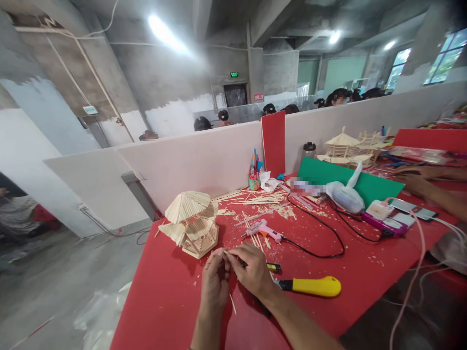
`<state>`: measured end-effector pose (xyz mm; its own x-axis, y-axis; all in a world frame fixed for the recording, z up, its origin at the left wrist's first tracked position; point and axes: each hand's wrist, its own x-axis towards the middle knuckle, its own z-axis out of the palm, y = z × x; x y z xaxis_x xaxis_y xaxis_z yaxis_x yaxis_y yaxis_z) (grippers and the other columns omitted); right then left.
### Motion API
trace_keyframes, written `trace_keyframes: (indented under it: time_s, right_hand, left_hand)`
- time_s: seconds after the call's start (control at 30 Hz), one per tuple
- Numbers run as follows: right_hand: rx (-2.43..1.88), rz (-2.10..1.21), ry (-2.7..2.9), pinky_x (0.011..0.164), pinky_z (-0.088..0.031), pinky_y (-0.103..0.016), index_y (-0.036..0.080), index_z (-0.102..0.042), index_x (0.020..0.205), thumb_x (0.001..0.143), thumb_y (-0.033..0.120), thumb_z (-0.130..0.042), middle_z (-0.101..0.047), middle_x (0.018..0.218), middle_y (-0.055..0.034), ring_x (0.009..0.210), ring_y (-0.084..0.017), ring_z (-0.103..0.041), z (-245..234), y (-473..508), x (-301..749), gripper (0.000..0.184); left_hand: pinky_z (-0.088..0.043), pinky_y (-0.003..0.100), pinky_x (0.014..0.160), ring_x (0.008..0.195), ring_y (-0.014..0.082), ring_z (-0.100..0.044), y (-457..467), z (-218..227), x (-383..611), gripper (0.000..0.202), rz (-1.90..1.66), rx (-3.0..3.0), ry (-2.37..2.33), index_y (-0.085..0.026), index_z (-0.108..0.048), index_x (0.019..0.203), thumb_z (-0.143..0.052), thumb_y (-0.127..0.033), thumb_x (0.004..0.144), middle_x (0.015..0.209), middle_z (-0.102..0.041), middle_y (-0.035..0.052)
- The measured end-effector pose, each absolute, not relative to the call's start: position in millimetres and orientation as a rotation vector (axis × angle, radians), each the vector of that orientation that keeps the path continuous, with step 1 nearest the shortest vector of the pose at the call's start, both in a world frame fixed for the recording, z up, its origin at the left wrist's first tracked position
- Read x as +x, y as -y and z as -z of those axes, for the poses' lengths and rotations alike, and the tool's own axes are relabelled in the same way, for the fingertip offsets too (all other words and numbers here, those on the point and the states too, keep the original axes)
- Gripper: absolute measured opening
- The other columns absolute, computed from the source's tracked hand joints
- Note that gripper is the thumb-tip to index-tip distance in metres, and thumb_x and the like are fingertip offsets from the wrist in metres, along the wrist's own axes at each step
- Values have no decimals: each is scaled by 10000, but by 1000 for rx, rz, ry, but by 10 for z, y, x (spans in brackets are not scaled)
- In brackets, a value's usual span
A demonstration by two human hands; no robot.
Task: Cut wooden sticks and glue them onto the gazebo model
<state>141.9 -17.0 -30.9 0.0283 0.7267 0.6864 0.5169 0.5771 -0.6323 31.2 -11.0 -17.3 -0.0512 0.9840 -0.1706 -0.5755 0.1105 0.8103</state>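
My left hand (215, 279) and my right hand (253, 270) meet over the red table, fingertips pinched together. A tiny pale tip, seemingly of a short wooden stick (226, 252), shows between them. A dark slim object shows at the fingers of my right hand; its kind is unclear. Just beyond my left hand stands a small pavilion model (189, 223) of wooden sticks, with a layered roof and a hexagonal base. A tool with a yellow handle (315, 286) lies beside my right wrist. The yellow and black end of another tool (274, 268) pokes out behind that hand.
A pink glue gun (263, 230) with a black cord lies ahead. Loose wooden sticks (266, 198) and scraps spread behind it. Farther off are a pen cup (254, 182), a green board (346, 182) and a purple power strip (386, 224). At right, another person's hands (416, 177) work.
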Motion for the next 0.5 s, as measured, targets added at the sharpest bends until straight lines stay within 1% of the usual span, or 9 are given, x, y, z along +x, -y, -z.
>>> trace_keyframes:
  time_s: [0.1,0.2,0.27,0.33,0.4,0.5]
  right_hand:
    - [-1040,-232,1618,711,-438,-282,213,-697,877,971,278,-508,-699,791,-43,755,-177,-607,312,173,1403,221]
    - [-1021,-241,1609,705,-435,-280,212,-694,879,967,265,-502,-698,779,-40,746,-176,-604,317,172,1380,218]
    - [-1022,-234,1599,691,-427,-278,211,-693,877,963,256,-499,-693,772,-37,736,-175,-600,315,176,1366,217]
    - [-1035,-227,1588,683,-416,-281,210,-691,885,958,245,-499,-691,774,-35,732,-177,-597,309,184,1353,209]
    - [-1049,-240,1584,675,-406,-283,210,-686,888,952,237,-501,-690,778,-33,733,-180,-598,299,194,1334,198]
    - [-1056,-277,1575,644,-388,-283,213,-670,852,939,228,-509,-675,745,-25,704,-178,-593,290,214,1283,183]
  left_hand:
    - [-346,179,453,479,63,-417,103,177,294,380,-1385,553,-865,-166,-597,614,-874,-413,529,518,-491,-52]
    - [-361,181,441,471,66,-439,82,220,269,361,-1377,442,-854,-161,-623,632,-891,-365,503,519,-517,-49]
    - [-412,188,471,497,78,-503,70,258,256,346,-1391,333,-860,-156,-655,676,-899,-298,477,591,-607,-29]
    - [-463,199,519,538,99,-562,63,288,244,320,-1387,270,-846,-152,-677,708,-888,-269,500,639,-653,-10]
    - [-495,207,559,558,109,-583,63,303,226,293,-1357,238,-840,-150,-690,719,-881,-255,524,631,-651,-7]
    - [-526,213,618,608,123,-608,68,301,178,273,-1361,218,-822,-156,-674,664,-889,-226,511,631,-644,-6]
